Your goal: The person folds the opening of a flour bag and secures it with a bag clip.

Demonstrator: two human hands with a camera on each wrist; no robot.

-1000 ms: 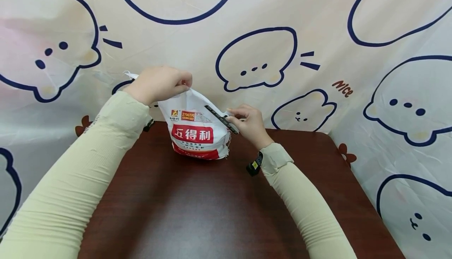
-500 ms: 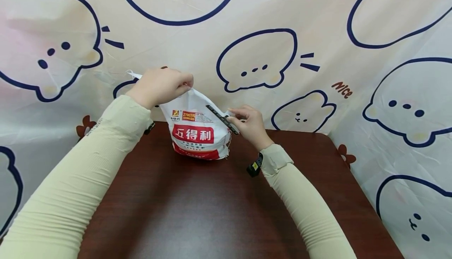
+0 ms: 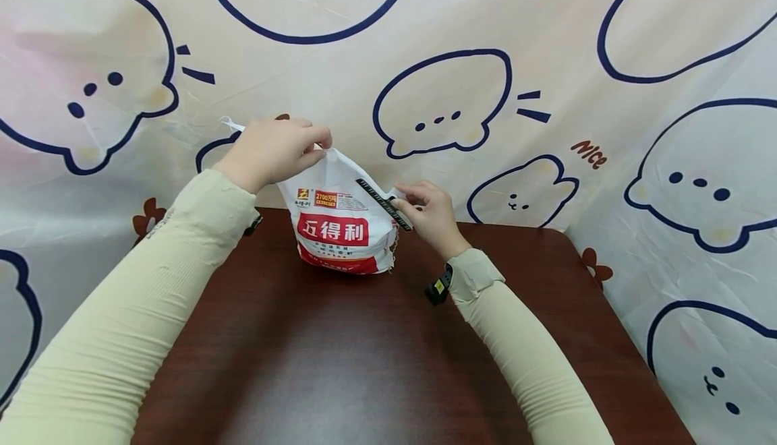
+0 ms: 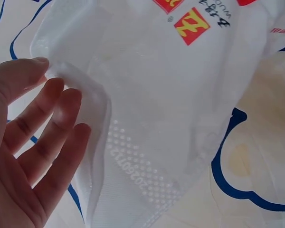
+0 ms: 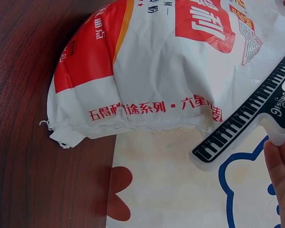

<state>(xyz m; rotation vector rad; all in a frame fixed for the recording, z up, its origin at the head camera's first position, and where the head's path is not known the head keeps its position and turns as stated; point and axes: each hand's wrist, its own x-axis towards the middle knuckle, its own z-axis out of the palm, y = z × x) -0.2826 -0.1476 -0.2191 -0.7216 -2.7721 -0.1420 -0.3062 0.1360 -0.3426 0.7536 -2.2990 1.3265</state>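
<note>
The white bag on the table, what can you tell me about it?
The bag is white woven plastic with red panels and Chinese print. It looks partly full, standing on the dark wooden table near the cartoon cloth backdrop. The left hand pinches its raised top edge. The right hand holds a black-and-white clip, marked like piano keys, against its right side.

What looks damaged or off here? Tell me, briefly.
Only small things. The bag has loose, frayed threads at its bottom corner on the table. Its top is unsealed and limp, held up by the left hand. The right hand holds a clip beside it. Nothing spilled.
</note>
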